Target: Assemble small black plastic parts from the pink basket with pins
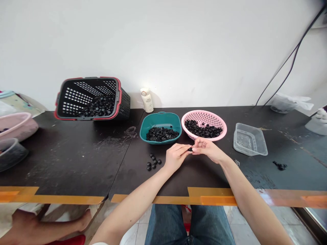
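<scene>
Blk basket [124, 103], bottle [147, 100], clear tub [263, 145].

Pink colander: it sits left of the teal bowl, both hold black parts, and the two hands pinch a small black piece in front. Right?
Wrong side. The head view shows the pink colander right of the teal bowl; both hold black parts, and the left hand and right hand pinch a small black piece in front.

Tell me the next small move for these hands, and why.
Probably press the small black part between the fingers: the left hand and right hand meet on it above the table, in front of the pink colander, and it has not joined the loose pile of black parts.
</scene>
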{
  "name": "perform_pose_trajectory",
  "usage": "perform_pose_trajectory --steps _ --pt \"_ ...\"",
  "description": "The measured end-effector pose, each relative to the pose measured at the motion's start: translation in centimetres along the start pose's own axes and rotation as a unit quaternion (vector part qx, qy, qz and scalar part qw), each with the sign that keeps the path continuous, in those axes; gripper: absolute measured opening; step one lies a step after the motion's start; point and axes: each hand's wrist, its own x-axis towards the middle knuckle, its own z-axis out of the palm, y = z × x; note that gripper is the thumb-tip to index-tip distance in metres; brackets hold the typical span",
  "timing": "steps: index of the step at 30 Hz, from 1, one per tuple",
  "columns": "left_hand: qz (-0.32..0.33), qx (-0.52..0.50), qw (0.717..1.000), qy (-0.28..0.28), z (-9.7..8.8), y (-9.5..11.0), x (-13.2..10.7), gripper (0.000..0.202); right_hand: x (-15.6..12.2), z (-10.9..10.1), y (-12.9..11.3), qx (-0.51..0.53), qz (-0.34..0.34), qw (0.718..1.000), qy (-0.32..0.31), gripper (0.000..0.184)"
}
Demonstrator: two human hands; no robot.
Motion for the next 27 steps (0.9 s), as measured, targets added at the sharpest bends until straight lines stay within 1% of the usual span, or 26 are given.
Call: perform_pose_trajectory --steps 5,14,20,24,27 --pt "0.000 -0.005 1.000 0.007 0.04 0.08 0.07 0.022 -0.03 0.00 -0.07 -0.011 0.001 1.000 0.000 0.029" --pt "-0.002 -0.004 1.000 -0.001 -0.01 -0.10 -0.03 0.022 -0.09 0.36 -0.12 -0.024 -0.029 0.999 0.005 0.029" --pt "-0.008 -0.006 1.000 0.006 0.02 0.12 0.13 0.023 -0.10 0.11 -0.33 -0.024 -0.004 1.000 -0.011 0.026" --pt "0.004 -0.004 1.000 0.008 -0.03 0.20 0.07 0.022 -0.17 -0.08 -0.36 -0.020 0.010 0.999 -0.023 0.029" --pt "0.011 0.001 1.000 0.008 -0.06 0.17 -0.02 0.022 -0.25 -0.01 -0.42 -0.013 0.015 0.999 -0.043 0.028"
